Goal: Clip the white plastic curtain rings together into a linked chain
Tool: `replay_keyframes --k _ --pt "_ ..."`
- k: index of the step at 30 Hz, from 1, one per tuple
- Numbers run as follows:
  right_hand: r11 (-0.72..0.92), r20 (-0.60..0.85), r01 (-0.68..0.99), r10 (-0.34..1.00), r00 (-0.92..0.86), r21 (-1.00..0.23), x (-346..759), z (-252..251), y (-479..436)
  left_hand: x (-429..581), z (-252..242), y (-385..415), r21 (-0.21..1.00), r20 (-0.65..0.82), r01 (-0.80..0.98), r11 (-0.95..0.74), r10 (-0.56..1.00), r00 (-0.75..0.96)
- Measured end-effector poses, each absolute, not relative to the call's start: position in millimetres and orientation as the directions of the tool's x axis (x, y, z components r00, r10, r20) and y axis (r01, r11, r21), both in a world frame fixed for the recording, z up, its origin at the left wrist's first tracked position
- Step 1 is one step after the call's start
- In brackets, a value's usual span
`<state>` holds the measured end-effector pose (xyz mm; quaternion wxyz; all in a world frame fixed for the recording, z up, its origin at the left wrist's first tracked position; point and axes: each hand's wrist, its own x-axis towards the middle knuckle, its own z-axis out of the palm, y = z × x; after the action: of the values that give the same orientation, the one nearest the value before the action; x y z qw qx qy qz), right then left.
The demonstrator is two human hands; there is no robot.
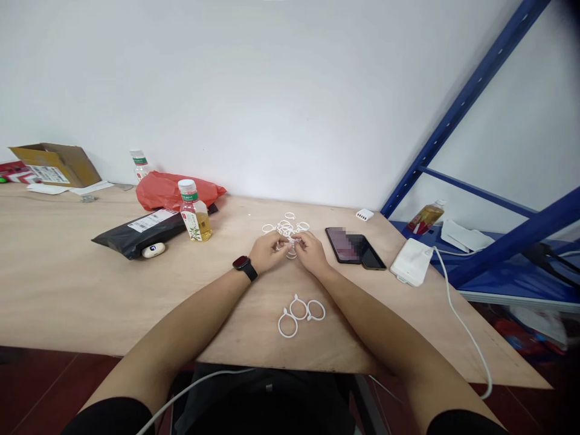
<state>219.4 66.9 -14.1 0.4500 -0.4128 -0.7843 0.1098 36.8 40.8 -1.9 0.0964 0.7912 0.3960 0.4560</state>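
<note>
My left hand (269, 252) and my right hand (310, 252) meet over the middle of the table, fingers pinched. Between their fingertips is a white curtain ring (291, 258), its lower curve showing below; the fingers hide its upper part. Just beyond lies a loose pile of several white curtain rings (285, 226), with one ring (290, 213) a little apart at the back. Nearer my body, three more rings (287, 336) lie flat between my forearms, close together, each with a small tab on its rim.
Left stand a tea bottle (194, 211), a red plastic bag (158, 190), a black parcel (131, 232) and an open carton (67, 166). Two phones (343, 244), a white charger (364, 214) and a white box (412, 261) with a cable lie right, near a blue rack (471, 96).
</note>
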Motion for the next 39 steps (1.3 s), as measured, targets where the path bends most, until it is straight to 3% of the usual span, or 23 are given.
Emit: replay_keyframes --k 4,11,19,31,35,39 --pt "0.615 0.593 0.567 0.764 -0.255 -0.548 221 -14 67 45 2 27 0.406 0.507 0.402 -0.82 0.569 0.648" --pt "0.619 0.608 0.578 0.754 -0.249 -0.531 220 -15 69 62 -3 19 0.301 0.378 0.33 -0.895 0.429 0.82" --pt "0.642 0.64 0.562 0.73 -0.239 -0.521 221 -16 71 51 -6 33 0.284 0.343 0.494 -0.822 0.568 0.748" --pt "0.612 0.607 0.514 0.768 -0.204 -0.601 221 -16 71 45 -10 41 0.438 0.304 0.597 -0.672 0.736 0.605" --pt "0.618 0.56 0.515 0.777 -0.288 -0.594 220 -16 67 43 -12 46 0.508 0.428 0.604 -0.614 0.789 0.442" --pt "0.638 0.501 0.477 0.77 -0.395 -0.605 220 -14 64 42 -11 46 0.51 0.583 0.571 -0.643 0.747 0.32"
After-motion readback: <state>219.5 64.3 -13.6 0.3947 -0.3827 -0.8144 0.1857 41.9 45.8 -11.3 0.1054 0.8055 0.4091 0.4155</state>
